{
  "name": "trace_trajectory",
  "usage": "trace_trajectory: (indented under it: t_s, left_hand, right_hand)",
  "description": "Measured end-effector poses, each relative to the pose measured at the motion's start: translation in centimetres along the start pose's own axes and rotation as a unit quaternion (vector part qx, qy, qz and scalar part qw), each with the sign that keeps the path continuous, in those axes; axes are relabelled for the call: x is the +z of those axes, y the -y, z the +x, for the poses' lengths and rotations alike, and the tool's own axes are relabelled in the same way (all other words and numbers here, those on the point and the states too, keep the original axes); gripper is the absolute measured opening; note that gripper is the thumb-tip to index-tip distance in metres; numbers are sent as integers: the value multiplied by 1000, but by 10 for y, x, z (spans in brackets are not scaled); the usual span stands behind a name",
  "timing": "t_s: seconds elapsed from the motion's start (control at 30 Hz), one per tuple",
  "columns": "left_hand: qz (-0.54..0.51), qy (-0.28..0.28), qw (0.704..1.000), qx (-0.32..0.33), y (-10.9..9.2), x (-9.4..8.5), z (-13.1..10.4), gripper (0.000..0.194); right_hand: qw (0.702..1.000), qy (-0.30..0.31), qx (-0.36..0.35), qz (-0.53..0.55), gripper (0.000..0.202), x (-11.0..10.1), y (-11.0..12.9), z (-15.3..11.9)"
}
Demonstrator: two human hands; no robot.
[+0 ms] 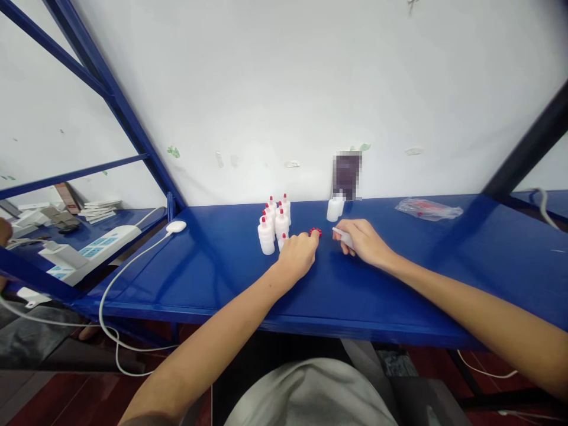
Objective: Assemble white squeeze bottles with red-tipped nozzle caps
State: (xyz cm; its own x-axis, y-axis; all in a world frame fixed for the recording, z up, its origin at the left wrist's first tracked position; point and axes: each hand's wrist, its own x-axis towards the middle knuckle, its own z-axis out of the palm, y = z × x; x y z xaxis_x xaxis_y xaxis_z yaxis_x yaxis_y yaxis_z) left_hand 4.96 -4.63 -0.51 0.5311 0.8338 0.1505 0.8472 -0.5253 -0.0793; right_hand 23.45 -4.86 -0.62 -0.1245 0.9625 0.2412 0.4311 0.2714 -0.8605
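My left hand (299, 254) has its fingers curled, with the index fingertip down at a small cluster of red caps (315, 231) on the blue table. Whether a cap is pinched there is hidden. My right hand (364, 239) is closed around a small white squeeze bottle (344, 238), tilted with its narrow, uncapped tip toward the left. Beside my left hand several white bottles with red tips (267, 236) stand upright in a group, one partly covered by that hand. Behind my right hand are white bottles without red tips (332, 210).
A clear plastic bag (428, 209) with something red inside lies at the back right. A white puck-like device (176, 226) with a cable rests at the table's left end. Blue frame posts (133, 124) rise at the sides, and a power strip (95, 251) is at left.
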Motion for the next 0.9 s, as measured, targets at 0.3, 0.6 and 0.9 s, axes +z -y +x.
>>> trace_trajectory:
  t_s: [0.3,0.6,0.9]
  left_hand:
    - [-11,6,1000,-8,-1,-3,-2,32]
    - [-38,8,999,-3,-1,-3,-3,30]
    - [-185,-93,978,37,-4,-3,-8,22]
  right_hand:
    - [998,38,-23,33,26,-2,-2,0]
    - [996,63,-59,-21,23,2,-1,3]
    - [988,97,-101,-61,23,0,-3,0]
